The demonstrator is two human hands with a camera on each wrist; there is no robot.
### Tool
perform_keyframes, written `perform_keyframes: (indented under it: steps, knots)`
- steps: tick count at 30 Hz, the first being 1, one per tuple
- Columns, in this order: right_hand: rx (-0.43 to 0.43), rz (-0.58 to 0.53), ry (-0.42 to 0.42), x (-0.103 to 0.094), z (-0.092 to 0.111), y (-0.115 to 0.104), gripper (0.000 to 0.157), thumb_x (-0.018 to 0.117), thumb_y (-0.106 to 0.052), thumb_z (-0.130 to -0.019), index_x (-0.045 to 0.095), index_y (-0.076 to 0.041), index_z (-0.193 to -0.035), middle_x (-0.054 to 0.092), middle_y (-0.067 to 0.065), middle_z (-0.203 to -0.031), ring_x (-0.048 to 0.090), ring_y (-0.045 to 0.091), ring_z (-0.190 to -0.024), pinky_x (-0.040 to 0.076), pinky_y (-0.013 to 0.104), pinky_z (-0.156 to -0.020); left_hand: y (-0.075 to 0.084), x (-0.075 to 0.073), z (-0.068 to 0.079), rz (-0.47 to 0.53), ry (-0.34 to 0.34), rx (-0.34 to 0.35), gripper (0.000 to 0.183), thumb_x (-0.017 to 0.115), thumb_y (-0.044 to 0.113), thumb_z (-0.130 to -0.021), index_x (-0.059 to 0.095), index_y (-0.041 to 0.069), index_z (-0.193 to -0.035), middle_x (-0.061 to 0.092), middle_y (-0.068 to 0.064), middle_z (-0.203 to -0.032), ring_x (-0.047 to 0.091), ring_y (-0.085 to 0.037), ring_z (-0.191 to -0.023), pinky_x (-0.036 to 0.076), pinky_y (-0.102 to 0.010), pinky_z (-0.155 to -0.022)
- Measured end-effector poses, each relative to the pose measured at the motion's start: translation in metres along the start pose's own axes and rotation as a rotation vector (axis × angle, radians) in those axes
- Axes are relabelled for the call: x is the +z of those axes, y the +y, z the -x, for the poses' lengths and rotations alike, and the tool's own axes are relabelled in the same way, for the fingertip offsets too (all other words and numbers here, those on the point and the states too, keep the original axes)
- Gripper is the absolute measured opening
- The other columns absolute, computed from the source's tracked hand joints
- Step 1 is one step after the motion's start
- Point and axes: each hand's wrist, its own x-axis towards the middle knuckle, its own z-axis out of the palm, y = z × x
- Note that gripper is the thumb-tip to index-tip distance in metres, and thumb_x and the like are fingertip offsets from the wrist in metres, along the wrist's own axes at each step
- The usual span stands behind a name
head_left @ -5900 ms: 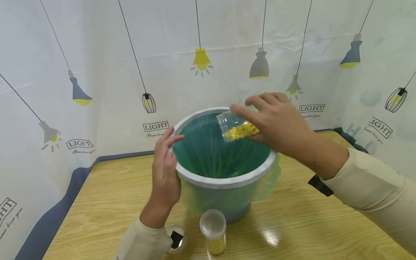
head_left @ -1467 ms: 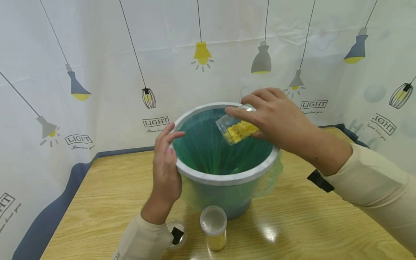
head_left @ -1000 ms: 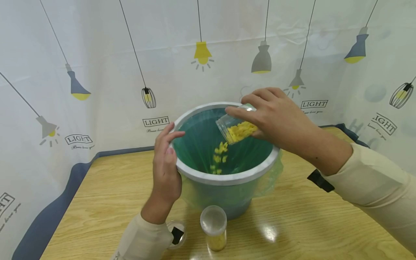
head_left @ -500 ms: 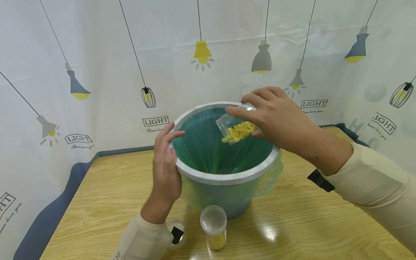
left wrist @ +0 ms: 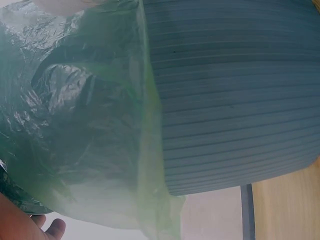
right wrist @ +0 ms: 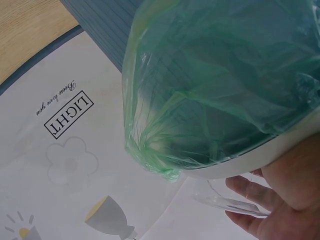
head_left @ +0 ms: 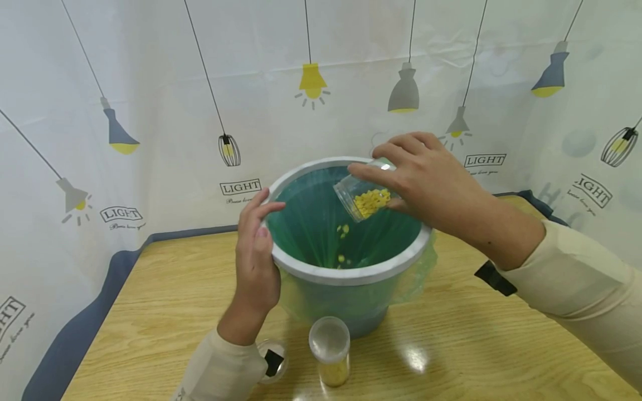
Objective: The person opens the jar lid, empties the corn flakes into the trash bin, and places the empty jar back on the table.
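I'm resting my left grip (head_left: 257, 259), relaxed, on the rim of the bin (head_left: 346, 277) at nine o'clock. A capped jar (head_left: 329, 351) is standing at six. Yellow bits (head_left: 343, 228) are falling into the bin below a tilted jar (head_left: 362, 196), mouth facing eight; my right grip (head_left: 418, 175) is grasping it.

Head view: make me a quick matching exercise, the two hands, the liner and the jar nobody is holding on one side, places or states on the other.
Column one
1. Left hand
2. Right hand
3. Liner
4. Unheld jar

Column two
A. Green, hanging outside the bucket
B. Upright on the table
C. Gripping a tilted jar with yellow pieces in it
D. Against the white rim

Right pairs: 1-D, 2-C, 3-A, 4-B
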Motion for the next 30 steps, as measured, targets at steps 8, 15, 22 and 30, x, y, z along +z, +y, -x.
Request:
perform_keyframes:
  steps: [8,15,22,30]
  knots:
    - [0.006,0.003,-0.015,0.0000,0.0003,-0.0001,0.081,0.085,-0.028,-0.060,0.047,-0.030,-0.131,0.055,0.009,-0.120,0.046,0.032,-0.115,0.035,0.052,-0.098,-0.0003,0.0006,-0.0002,-0.003,0.003,0.007,0.043,0.022,0.025,-0.094,0.051,0.007,-0.120,0.030,-0.002,-0.146,0.020,-0.015,-0.138,0.015,-0.054,-0.109]
    - [0.017,-0.003,-0.024,0.0003,-0.0005,-0.0003,0.079,0.084,-0.027,-0.061,0.047,-0.030,-0.131,0.055,0.009,-0.122,0.046,0.031,-0.117,0.034,0.052,-0.099,-0.0006,0.0008,-0.0002,0.000,0.010,0.018,0.044,0.022,0.025,-0.094,0.051,0.004,-0.119,0.031,-0.003,-0.146,0.022,-0.016,-0.138,0.015,-0.054,-0.109]
    - [0.003,0.008,-0.014,-0.0002,0.0000,-0.0001,0.080,0.085,-0.024,-0.061,0.046,-0.030,-0.131,0.054,0.011,-0.124,0.044,0.032,-0.119,0.034,0.053,-0.098,-0.0006,0.0006,-0.0002,-0.001,0.012,0.019,0.044,0.022,0.024,-0.093,0.051,0.003,-0.119,0.031,-0.002,-0.146,0.022,-0.016,-0.138,0.016,-0.053,-0.109]
    - [0.000,0.018,-0.021,-0.0010,-0.0001,-0.0003,0.080,0.084,-0.024,-0.062,0.046,-0.030,-0.132,0.053,0.011,-0.124,0.043,0.033,-0.120,0.035,0.053,-0.097,-0.0010,0.0006,-0.0001,-0.001,0.007,0.018,0.045,0.021,0.025,-0.094,0.051,0.003,-0.119,0.030,-0.003,-0.146,0.021,-0.016,-0.139,0.015,-0.054,-0.109]
